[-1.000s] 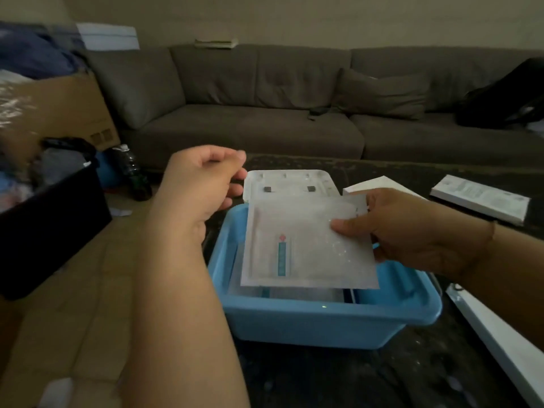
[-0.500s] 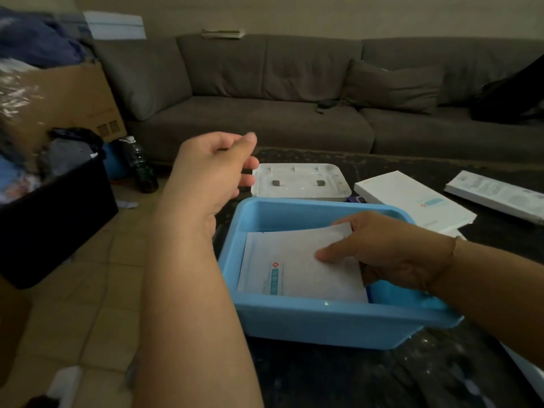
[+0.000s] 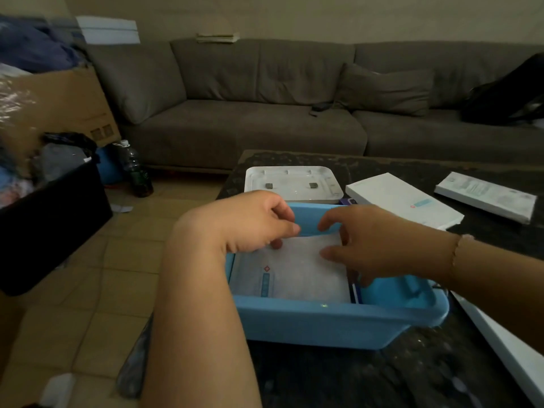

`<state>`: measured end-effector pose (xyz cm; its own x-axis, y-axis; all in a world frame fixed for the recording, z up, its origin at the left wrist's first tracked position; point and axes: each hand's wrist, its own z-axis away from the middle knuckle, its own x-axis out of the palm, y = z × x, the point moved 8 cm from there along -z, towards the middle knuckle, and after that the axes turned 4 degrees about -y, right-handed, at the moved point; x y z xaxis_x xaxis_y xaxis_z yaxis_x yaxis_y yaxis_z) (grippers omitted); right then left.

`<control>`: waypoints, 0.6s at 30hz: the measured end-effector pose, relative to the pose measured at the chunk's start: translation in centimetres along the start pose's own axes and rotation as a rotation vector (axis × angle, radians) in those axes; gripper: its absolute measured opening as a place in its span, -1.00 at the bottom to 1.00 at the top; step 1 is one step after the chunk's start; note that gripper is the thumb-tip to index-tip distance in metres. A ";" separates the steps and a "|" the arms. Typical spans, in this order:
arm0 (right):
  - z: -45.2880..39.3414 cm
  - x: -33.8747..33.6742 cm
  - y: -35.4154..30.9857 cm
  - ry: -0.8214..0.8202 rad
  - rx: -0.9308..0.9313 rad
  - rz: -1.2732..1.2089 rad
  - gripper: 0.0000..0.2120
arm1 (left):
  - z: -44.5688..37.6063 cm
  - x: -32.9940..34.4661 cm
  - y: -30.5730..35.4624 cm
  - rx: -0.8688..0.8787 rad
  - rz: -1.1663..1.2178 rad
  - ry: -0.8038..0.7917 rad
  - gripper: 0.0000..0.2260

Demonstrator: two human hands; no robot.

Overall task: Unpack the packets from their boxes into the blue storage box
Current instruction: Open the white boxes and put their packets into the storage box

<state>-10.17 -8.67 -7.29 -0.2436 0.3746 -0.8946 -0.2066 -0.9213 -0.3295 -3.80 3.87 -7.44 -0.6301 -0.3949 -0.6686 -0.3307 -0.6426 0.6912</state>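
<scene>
Both hands are down in the light blue plastic storage box (image 3: 338, 322) on the dark speckled table (image 3: 368, 375). A flat white paper packet with a teal stripe (image 3: 300, 275) lies inside it, on top of the stack. The left hand (image 3: 250, 222) has its fingers curled at the packet's far edge, fingertips touching it. The right hand (image 3: 374, 245) looks relaxed, fingers resting on the packet's right side. Behind the box: a white plastic lid (image 3: 294, 184) and two flat white cardboard boxes (image 3: 403, 201), (image 3: 485, 195).
</scene>
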 end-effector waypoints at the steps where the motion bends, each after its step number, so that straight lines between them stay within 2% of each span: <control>1: 0.1 -0.3 0.2 0.038 0.001 0.044 -0.61 | 0.0 0.0 0.0 -0.008 -0.018 -0.001 -0.92; 4: 0.6 -0.8 0.3 0.107 -0.002 0.189 -0.63 | 0.0 0.0 0.0 -0.042 -0.055 -0.004 -0.93; 7: 0.9 -0.1 0.2 0.060 -0.017 0.282 -0.72 | 0.1 -0.1 -0.1 -0.092 -0.036 0.010 -0.93; 13: 0.6 1.0 0.9 -0.004 -0.026 0.295 -0.70 | 0.1 0.1 -0.1 -0.173 -0.052 0.023 -0.88; 18: 0.7 0.8 1.3 0.007 -0.031 0.260 -0.63 | -0.1 0.0 -0.2 -0.195 -0.104 0.032 -0.85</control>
<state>-11.30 -9.47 -8.24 -0.2779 0.1246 -0.9525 -0.1087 -0.9893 -0.0977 -3.70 3.92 -7.62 -0.5760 -0.3386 -0.7441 -0.2483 -0.7948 0.5538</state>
